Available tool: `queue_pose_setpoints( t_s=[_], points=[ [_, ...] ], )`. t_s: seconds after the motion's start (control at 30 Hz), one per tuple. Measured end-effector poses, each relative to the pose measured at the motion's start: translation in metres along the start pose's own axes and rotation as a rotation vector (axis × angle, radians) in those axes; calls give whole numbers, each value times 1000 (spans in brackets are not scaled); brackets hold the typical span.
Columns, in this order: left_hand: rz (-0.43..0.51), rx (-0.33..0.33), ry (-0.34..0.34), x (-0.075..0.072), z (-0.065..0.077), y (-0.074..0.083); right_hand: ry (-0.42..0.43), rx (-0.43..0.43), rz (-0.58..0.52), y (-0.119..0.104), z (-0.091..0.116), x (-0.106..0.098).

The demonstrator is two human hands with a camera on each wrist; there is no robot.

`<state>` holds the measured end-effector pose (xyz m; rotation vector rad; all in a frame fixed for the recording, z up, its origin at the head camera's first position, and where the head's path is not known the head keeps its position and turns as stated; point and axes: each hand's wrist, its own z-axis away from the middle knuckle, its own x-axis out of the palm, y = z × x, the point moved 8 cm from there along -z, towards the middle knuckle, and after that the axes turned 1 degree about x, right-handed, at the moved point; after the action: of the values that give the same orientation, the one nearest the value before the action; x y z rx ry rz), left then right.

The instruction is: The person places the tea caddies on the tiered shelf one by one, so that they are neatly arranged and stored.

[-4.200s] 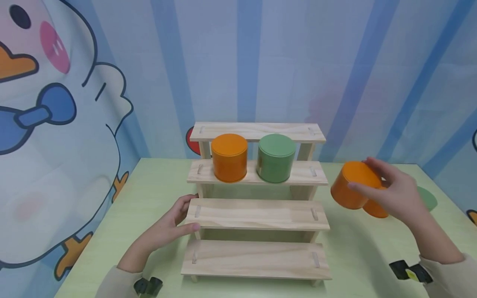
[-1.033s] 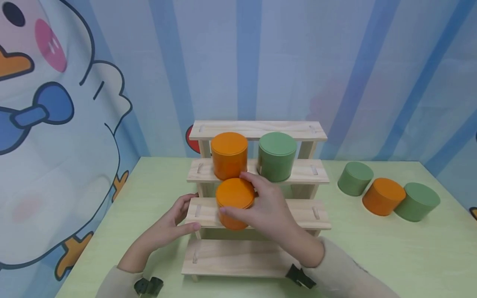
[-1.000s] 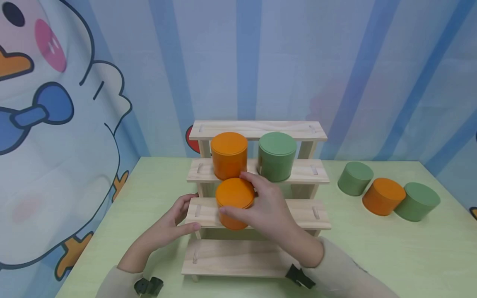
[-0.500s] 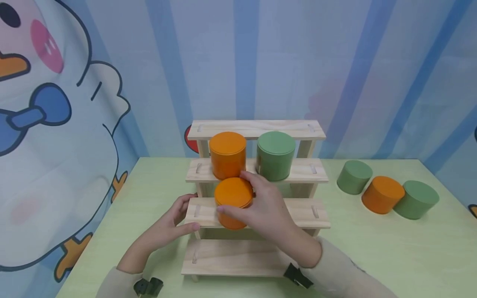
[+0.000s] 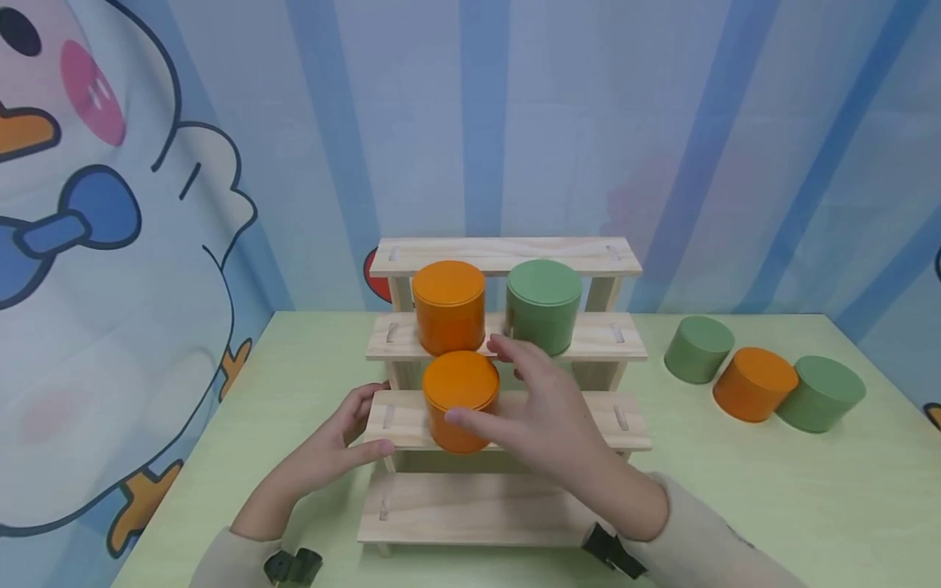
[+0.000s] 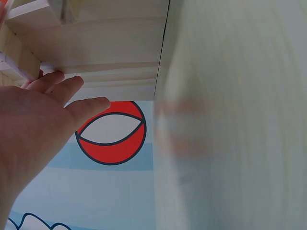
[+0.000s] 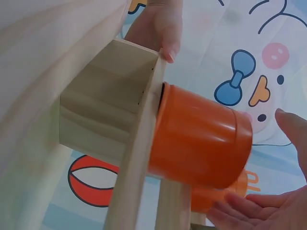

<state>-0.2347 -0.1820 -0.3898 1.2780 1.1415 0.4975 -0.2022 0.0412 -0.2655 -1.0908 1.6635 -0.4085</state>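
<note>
Right hand [image 5: 555, 416] has just released the orange lidded canister [image 5: 461, 388] (seemingly placed; standing unaided); left hand [image 5: 332, 445] grips the four-tier wooden stand [image 5: 470, 508].

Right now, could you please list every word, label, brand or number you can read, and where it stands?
No text on the orange canisters, green canisters or tiered wooden shelf.
The backdrop shows only cartoons and stripes.
Any marking on the black wrist buckles is too small to read.

Cannot make out any text, label, brand, number or sign on the orange canisters [image 5: 450, 310], the green canisters [image 5: 544, 310], the wooden shelf [image 5: 470, 510] or the patterned backdrop [image 5: 588, 122].
</note>
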Motion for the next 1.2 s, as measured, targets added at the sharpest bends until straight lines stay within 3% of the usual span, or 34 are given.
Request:
queue_pose_setpoints(
  t_s=[0.43,0.73,0.9,1.2],
  points=[
    [-3,-2,9,0,0,0,70,-232,-10,-5,23,-57],
    [-9,7,9,-1,0,2,187,-330,52,13,41,-105],
    [-4,1,4,0,0,1,251,-281,88,41,49,-134],
    [12,-7,-6,0,0,0,272,-16,173,116,46,-179]
  ],
)
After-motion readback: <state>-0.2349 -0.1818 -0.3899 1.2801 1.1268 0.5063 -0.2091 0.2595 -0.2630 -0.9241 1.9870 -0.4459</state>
